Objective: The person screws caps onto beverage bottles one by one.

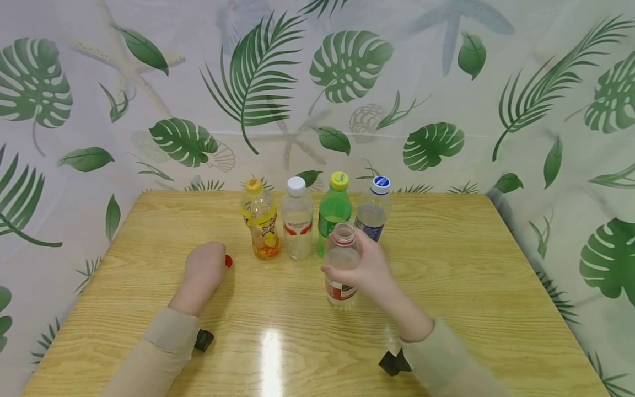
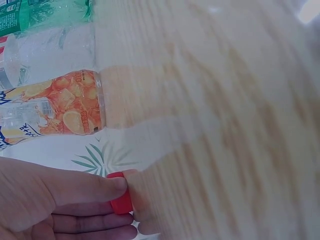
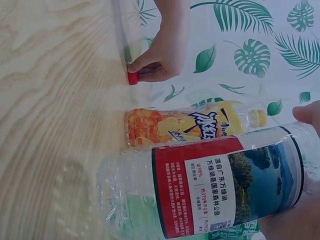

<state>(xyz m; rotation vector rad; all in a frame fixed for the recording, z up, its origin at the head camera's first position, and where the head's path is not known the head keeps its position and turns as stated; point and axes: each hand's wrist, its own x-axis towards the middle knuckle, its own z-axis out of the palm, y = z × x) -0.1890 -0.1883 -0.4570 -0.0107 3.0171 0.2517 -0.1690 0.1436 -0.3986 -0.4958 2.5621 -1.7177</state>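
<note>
My left hand (image 1: 204, 266) is low over the left part of the table, pinching a red bottle cap (image 2: 121, 197) between thumb and fingers at the wood surface. My right hand (image 1: 369, 264) grips a clear, uncapped plastic bottle (image 3: 200, 185) round its upper body. That bottle is upright, with a red label bearing a lake picture; whether its base touches the table I cannot tell. Behind it stand a green bottle (image 1: 335, 207) with a yellow cap and a blue-capped bottle (image 1: 371, 210), both partly hidden. Left of these is a white-capped clear bottle (image 1: 297, 212).
An orange-capped bottle (image 1: 263, 229) with a yellow and orange label ends the back row on the left. The wooden table (image 1: 446, 286) meets a leaf-patterned curtain (image 1: 278, 82) at the back and sides. A black piece (image 1: 394, 363) sits by the right sleeve.
</note>
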